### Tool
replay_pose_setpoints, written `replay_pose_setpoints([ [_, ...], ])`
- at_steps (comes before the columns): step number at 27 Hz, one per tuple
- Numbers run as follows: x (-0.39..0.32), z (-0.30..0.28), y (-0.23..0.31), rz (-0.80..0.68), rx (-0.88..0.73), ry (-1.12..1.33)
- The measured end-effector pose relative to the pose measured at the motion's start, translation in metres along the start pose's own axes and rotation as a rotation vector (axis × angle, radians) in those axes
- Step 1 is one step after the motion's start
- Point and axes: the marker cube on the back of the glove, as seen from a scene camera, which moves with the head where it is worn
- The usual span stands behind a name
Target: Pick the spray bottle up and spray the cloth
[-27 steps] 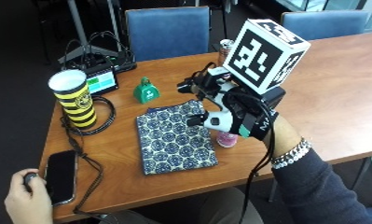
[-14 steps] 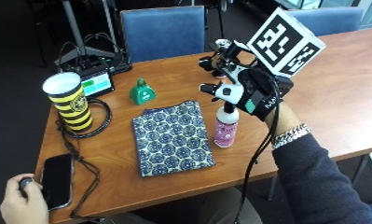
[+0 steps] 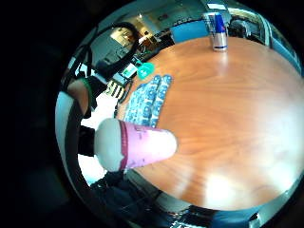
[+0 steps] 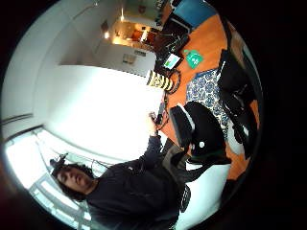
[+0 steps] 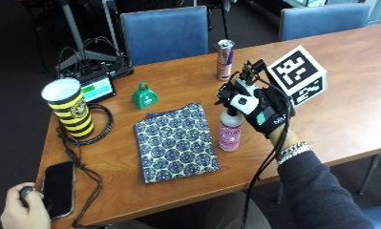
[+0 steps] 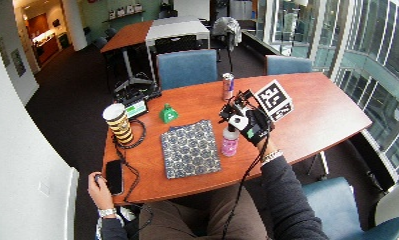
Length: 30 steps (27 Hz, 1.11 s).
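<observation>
The pink spray bottle [image 5: 230,133] with a white head stands upright just right of the blue patterned cloth [image 5: 175,141], which lies flat on the wooden table [image 5: 343,95]. My gloved right hand [image 5: 260,107] grips the bottle's head and neck from the right, fingers curled round it. I cannot tell whether the base touches the table. The little finger side palm view shows the bottle's pink body [image 3: 137,145] close by, with the cloth [image 3: 147,99] beyond it. In the wide view the hand [image 6: 249,122] holds the bottle [image 6: 229,144] beside the cloth [image 6: 189,148].
An energy drink can [image 5: 225,59] stands behind the hand. A green bell [image 5: 143,95] and a yellow-and-black striped cup [image 5: 69,107] with coiled cable sit left of the cloth. A bare left hand [image 5: 21,210] rests by a phone [image 5: 58,188] at the front left corner.
The hand rose from low over the table, and the bottle now shows upright beneath it. Over the last half second the hand has shifted only slightly.
</observation>
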Motion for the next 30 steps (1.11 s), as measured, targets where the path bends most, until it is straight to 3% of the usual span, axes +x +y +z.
replay_pose_setpoints([
  [16, 0.031, 0.022, 0.008, -0.013, 0.176, -0.214],
  [30, -0.002, 0.020, -0.006, -0.203, 0.419, -0.160],
])
